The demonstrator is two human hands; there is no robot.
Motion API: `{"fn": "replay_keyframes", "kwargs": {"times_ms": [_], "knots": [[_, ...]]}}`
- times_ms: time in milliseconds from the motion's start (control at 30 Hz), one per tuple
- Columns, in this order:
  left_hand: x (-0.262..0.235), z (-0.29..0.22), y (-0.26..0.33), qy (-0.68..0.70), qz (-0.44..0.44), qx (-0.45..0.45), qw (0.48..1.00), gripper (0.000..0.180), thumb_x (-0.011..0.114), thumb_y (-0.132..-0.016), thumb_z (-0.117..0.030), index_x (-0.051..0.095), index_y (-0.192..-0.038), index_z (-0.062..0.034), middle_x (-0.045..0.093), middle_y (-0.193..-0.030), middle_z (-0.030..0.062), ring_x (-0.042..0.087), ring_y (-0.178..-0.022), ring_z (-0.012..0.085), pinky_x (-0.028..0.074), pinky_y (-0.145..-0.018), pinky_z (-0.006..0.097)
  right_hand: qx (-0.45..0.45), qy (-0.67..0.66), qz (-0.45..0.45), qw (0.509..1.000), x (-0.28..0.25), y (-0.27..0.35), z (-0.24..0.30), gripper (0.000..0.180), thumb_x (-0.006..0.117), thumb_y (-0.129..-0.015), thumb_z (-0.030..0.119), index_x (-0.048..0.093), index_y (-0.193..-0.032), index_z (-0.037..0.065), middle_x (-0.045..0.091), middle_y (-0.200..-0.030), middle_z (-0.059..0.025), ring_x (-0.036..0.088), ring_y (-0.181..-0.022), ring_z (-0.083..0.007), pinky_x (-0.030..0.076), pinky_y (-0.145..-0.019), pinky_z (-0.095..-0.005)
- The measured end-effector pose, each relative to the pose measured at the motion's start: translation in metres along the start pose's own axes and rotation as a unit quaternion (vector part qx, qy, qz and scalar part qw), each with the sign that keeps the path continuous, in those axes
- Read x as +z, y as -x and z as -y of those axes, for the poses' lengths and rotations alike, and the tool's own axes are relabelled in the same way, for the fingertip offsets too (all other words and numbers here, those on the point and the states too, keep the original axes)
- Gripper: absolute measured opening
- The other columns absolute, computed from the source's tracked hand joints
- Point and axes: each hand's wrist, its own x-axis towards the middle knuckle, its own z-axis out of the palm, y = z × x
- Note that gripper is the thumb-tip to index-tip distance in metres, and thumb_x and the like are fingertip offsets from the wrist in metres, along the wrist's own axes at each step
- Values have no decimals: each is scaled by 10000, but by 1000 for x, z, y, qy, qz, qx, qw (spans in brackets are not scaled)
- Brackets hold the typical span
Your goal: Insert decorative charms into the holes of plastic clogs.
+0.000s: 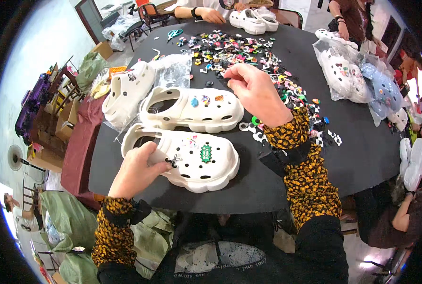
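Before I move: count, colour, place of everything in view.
near clog: 1, white, table front
middle clog: 1, white, just beyond
left clog: 1 visible, white, table left
charms: many, multicoloured, table middle
scissors: 1, teal, table's far left
far clogs: 2, white, far edge
bagged clogs: several, white and blue, table right
right clogs: 2, white, right of table
table: 1, black, centre
boxes: several, brown, left
sacks: several, green, lower left
clutter: uncounted, mixed, left background
other people: 4 visible, varied clothes, around
sleeves: 2, black and yellow, forearms
left hand: 1, bare, on near clog
right hand: 1, bare, over charms
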Motion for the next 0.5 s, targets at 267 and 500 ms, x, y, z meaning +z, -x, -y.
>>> {"fn": "replay_keyframes", "kwargs": {"times_ms": [267, 500], "knots": [[20, 2, -7, 156, -77, -35, 984, 313, 770, -682, -118, 497, -733, 25, 505, -605, 95, 445, -553, 122, 415, -529, 301, 101, -260, 30, 960, 0, -7, 3, 124, 544, -863, -7, 566, -984, -18, 586, -853, -31, 599, -720, -94, 496, -651, -236], [39, -12, -20, 97, -113, -1, 989, 308, 751, -712, -156, 523, -826, 17, 587, -696, 169, 576, -633, 304, 454, -584, 359, 130, -302, 21, 944, -7, -1, 13, 127, 564, -861, 24, 564, -985, -4, 591, -851, -31, 610, -724, -99, 489, -637, -232]]}}
